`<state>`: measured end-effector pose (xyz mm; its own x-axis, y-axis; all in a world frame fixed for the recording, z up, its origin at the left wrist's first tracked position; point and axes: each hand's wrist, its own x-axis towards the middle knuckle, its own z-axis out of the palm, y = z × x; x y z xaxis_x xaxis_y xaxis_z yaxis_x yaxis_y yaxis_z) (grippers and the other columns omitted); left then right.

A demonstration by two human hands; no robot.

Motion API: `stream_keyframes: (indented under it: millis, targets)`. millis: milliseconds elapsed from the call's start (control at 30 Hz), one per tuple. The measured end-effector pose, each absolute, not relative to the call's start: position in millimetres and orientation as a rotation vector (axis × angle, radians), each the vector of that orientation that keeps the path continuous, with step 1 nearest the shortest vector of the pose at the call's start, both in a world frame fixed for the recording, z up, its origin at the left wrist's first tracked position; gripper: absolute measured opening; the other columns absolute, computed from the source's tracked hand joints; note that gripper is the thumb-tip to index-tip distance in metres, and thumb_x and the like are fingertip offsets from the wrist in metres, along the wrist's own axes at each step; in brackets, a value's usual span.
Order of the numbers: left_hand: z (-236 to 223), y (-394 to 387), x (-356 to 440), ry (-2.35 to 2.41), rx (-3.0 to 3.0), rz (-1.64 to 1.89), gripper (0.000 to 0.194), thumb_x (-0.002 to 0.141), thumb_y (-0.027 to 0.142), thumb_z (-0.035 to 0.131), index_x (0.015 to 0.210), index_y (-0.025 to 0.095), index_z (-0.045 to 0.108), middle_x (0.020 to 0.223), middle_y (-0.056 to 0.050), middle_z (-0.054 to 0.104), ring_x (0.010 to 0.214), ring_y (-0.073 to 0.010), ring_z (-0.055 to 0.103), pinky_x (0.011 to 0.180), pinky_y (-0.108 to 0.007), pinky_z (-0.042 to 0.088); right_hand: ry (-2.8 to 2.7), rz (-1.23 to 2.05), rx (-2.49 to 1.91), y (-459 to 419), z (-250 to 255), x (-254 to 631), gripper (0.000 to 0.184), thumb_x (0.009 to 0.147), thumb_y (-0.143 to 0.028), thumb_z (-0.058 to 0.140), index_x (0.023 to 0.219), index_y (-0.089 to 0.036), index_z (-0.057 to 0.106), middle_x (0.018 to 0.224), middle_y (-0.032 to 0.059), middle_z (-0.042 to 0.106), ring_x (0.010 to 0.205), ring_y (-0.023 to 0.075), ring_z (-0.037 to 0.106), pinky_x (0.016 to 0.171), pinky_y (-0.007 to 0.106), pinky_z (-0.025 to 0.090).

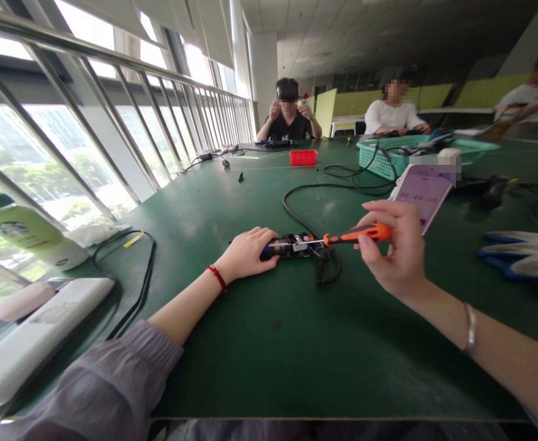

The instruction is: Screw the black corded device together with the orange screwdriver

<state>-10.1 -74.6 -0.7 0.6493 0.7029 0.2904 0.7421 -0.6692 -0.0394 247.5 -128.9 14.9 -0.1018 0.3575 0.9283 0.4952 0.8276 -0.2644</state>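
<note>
My left hand (pixel 248 252) lies on the green table (pixel 259 343), fingers curled over the left end of a small black electronic device (pixel 289 245) with exposed parts. My right hand (pixel 395 248) pinches the orange-and-black handle of a screwdriver (pixel 358 233), whose tip points left into the device. A black cable (pixel 296 211) loops away from the device toward the back of the table. A red band sits on my left wrist, a silver bracelet on my right.
A phone (pixel 422 193) showing a timer leans behind my right hand. Blue-and-white gloves (pixel 523 257) lie at right. A teal basket (pixel 388 156) and red tray (pixel 303 157) stand farther back. White cases and a cable lie at left. Three people sit at the far end.
</note>
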Motion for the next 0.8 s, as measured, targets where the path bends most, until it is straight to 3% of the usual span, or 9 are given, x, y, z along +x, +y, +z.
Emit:
stream_keyframes:
  millis: [133,333,567,800]
  targets:
    - [-1.0,-74.6,-10.4,-1.2,-2.711,-0.384,0.03,0.08,0.037,0.05,0.104,0.02,0.051,0.099,-0.005,0.061,0.091,-0.021,0.057,0.077,-0.031,0.046,-1.717,-0.103,-0.643,-127.7,12.9,247.4,0.033,0.079,-0.016,0.052,0.11,-0.026,0.052,0.088,0.0035,0.058,0.067,0.0154,0.059,0.061,0.032,0.052]
    - [-1.9,-74.0,-11.1,-1.193,-2.711,-0.386,0.031,0.079,0.037,0.05,0.105,0.019,0.051,0.099,-0.005,0.061,0.091,-0.0211,0.057,0.078,-0.032,0.046,-1.731,-0.143,-0.691,-131.8,12.9,245.8,0.008,0.08,-0.017,0.056,0.083,-0.024,0.054,0.09,0.0021,0.061,0.068,0.0133,0.061,0.057,0.027,0.051]
    - [-0.9,-74.5,-10.6,-1.193,-2.713,-0.375,0.032,0.079,0.036,0.05,0.106,0.019,0.051,0.1,-0.005,0.061,0.092,-0.0214,0.056,0.078,-0.032,0.046,-1.697,-0.125,-0.616,-129.3,8.9,244.5,0.04,0.077,-0.018,0.058,0.115,-0.025,0.05,0.098,0.0059,0.058,0.076,0.017,0.062,0.068,0.033,0.055]
    - [0.1,-74.9,-10.3,-1.188,-2.717,-0.343,0.031,0.079,0.034,0.048,0.107,0.019,0.05,0.1,-0.006,0.06,0.092,-0.022,0.055,0.078,-0.033,0.046,-1.758,-0.142,-0.667,-131.4,8.0,247.1,0.027,0.078,-0.02,0.061,0.104,-0.028,0.056,0.086,0.0008,0.064,0.065,0.0137,0.063,0.056,0.027,0.054]
